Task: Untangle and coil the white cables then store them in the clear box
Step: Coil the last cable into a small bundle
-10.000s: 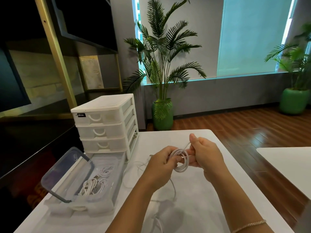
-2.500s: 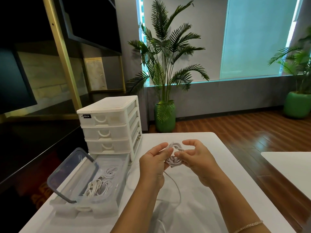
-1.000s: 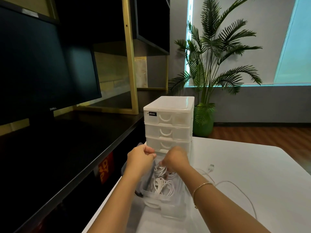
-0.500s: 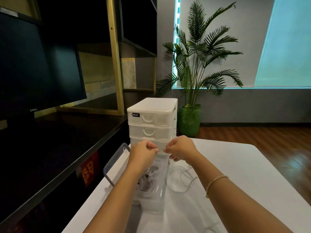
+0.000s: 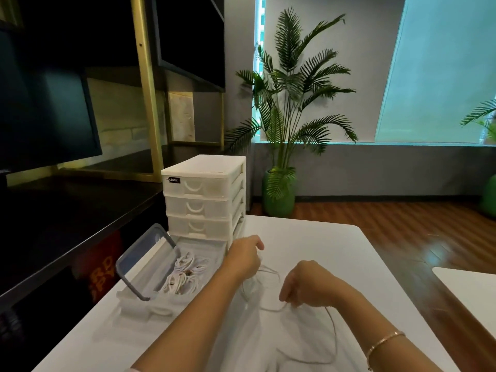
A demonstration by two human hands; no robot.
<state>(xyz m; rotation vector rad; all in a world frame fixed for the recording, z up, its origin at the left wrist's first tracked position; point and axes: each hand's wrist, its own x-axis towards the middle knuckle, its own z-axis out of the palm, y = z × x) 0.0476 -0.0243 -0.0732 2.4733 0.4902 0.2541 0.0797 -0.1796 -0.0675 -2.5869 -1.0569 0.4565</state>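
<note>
A clear box (image 5: 150, 292) lies open on the white table's left side, its lid (image 5: 145, 260) tilted up. Several coiled white cables (image 5: 185, 275) rest inside it. A loose white cable (image 5: 332, 334) sprawls over the table to the right of the box. My left hand (image 5: 245, 257) pinches one part of this cable near the box's right edge. My right hand (image 5: 304, 284) pinches another part lower down, and the strand loops between the two hands.
A white three-drawer organiser (image 5: 205, 197) stands right behind the box. A dark shelf unit with gold posts (image 5: 146, 87) runs along the left. A potted palm (image 5: 279, 196) stands on the wooden floor beyond the white table (image 5: 322, 242). A second table's corner (image 5: 469, 285) shows at right.
Both hands have left the box, where the coiled cable now lies, and moved right and down onto the loose cable on the table. The view has swung right.
</note>
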